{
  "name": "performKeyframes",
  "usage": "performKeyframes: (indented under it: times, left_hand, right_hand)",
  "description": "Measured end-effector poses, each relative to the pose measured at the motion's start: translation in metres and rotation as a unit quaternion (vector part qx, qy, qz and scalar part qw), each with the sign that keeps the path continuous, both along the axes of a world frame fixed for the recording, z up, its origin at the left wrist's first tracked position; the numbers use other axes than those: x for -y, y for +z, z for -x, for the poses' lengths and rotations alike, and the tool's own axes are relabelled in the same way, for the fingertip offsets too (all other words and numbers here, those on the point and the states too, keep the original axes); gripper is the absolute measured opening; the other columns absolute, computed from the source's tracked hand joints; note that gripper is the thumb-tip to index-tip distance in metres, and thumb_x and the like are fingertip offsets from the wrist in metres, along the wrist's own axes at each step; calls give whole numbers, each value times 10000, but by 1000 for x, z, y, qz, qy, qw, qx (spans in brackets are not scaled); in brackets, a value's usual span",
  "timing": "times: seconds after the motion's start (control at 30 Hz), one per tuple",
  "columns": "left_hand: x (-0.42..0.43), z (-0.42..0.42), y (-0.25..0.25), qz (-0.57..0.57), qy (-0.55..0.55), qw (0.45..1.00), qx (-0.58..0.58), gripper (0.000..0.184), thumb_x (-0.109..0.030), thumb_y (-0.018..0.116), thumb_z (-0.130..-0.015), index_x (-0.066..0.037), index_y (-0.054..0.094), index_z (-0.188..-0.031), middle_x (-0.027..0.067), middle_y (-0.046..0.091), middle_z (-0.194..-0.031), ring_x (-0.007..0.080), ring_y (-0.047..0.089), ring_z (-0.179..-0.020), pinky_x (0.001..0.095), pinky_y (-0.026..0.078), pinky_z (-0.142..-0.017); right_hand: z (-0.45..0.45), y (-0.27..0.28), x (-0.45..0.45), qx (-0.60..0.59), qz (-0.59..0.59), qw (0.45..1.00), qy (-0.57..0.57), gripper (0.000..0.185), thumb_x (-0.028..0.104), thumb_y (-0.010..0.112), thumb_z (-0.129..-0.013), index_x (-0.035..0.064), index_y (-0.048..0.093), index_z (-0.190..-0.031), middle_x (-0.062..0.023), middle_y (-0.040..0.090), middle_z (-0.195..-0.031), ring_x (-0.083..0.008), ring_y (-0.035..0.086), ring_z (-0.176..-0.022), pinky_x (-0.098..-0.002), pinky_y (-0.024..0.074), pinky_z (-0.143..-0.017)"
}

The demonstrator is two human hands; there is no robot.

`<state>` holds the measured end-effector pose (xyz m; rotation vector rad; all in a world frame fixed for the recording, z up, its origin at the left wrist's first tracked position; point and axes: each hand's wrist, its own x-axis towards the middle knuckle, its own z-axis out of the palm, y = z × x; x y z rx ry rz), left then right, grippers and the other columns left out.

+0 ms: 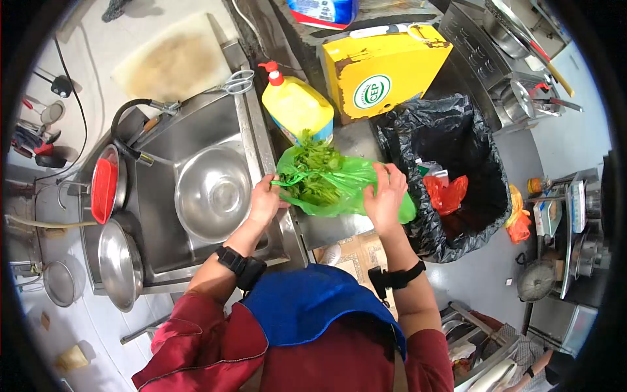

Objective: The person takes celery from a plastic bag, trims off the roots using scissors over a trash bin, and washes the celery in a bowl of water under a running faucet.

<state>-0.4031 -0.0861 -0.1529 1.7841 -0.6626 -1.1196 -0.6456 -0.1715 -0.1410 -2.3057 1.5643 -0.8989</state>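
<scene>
A thin green plastic bag [356, 193] lies in front of me with leafy green herbs [313, 173] showing through its open side. My left hand [266, 199] is closed on the bag's rim at the left, beside the sink edge. On the right, my right hand [386, 194] has its fingers bent around the bag's other end, close to the black-lined bin. The exact kind of herb is not plain from here. Behind the bag stands a yellow jug [297, 104] with a red cap.
A steel bowl [214, 194] sits in the sink [166, 258] to my left, with a red basket [104, 189] beyond it. Scissors [238, 82] rest on the sink's back edge. To my right is a bin lined with black plastic [483, 163]; a yellow box [392, 72] stands behind.
</scene>
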Motion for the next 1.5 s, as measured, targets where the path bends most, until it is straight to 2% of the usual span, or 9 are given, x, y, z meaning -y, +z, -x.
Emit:
performKeyframes:
  times: [0.13, 0.4, 0.47, 0.6, 0.8, 0.9, 1.2, 1.4, 1.5]
  left_hand:
    - [-8, -3, -1, 14, -24, 999, -22, 299, -109, 359, -916, 36, 432, -1167, 137, 594, -934, 198, 619, -699, 285, 548, -580]
    - [-25, -29, -5, 44, -123, 991, 31, 324, -102, 461, -881, -2, 477, -1188, 122, 601, -958, 165, 617, -672, 282, 527, -586]
    - [-24, -44, 4, 2, -295, 934, 201, 341, -37, 503, -820, -34, 511, -1160, 148, 581, -1000, 202, 615, -763, 315, 513, -677]
    - [6, -30, 48, 274, -225, 868, 347, 343, -8, 555, -739, -73, 564, -1075, 140, 552, -1066, 286, 487, -1049, 354, 395, -889]
    - [43, -18, 45, 252, -367, 756, 479, 225, -80, 612, -743, -64, 609, -967, 81, 574, -825, 221, 538, -825, 345, 414, -730]
    - [45, -26, 50, 197, -275, 907, 249, 137, -85, 655, -729, -12, 623, -840, 57, 551, -687, 125, 524, -638, 257, 422, -603]
    - [44, 15, 71, 222, -324, 905, -167, 92, -35, 487, -870, -45, 510, -959, 15, 558, -939, 88, 525, -834, 234, 423, -748]
    - [60, 63, 112, 375, -404, 834, -12, 103, -46, 480, -875, -32, 493, -976, 14, 536, -893, 100, 527, -837, 236, 434, -742]
    - [66, 57, 92, 311, -315, 895, -48, 91, -86, 479, -886, -28, 496, -955, 10, 528, -802, 94, 517, -761, 235, 435, -704]
  right_hand:
    - [-47, 15, -23, 35, 117, 978, 171, 370, 51, 585, -607, 58, 567, -977, -118, 489, -1005, -293, 445, -951, -438, 341, -825]
    - [-95, -33, -4, -71, 78, 990, 97, 75, 105, 636, -634, 96, 609, -703, -71, 524, -944, -273, 449, -926, -443, 326, -821]
    - [-91, -24, -6, 40, 32, 994, 96, 97, 115, 655, -627, 116, 616, -716, -64, 528, -943, -274, 448, -940, -440, 322, -823]
    - [-86, 4, -6, 86, -19, 988, 130, 113, 123, 667, -619, 150, 634, -723, -53, 535, -1020, -274, 446, -978, -428, 325, -830]
    - [-71, 11, 0, 197, -45, 968, 151, 103, 119, 662, -640, 135, 632, -737, -77, 553, -991, -275, 508, -925, -416, 353, -827]
    - [-50, 6, -1, 216, -71, 964, 138, 113, 110, 659, -648, 126, 624, -754, -89, 562, -942, -277, 539, -861, -405, 376, -787]
    - [-32, 49, -30, 74, 104, 992, 4, 306, 160, 684, -653, 111, 575, -934, -108, 531, -894, -294, 502, -863, -409, 386, -726]
    - [-12, 20, -20, 89, 41, 991, -86, 288, 133, 644, -701, 64, 575, -972, -109, 575, -773, -262, 574, -652, -357, 454, -561]
    - [23, 46, -21, 412, -228, 867, -162, 188, 90, 540, -799, 22, 584, -967, -98, 618, -782, -192, 598, -666, -292, 474, -558]
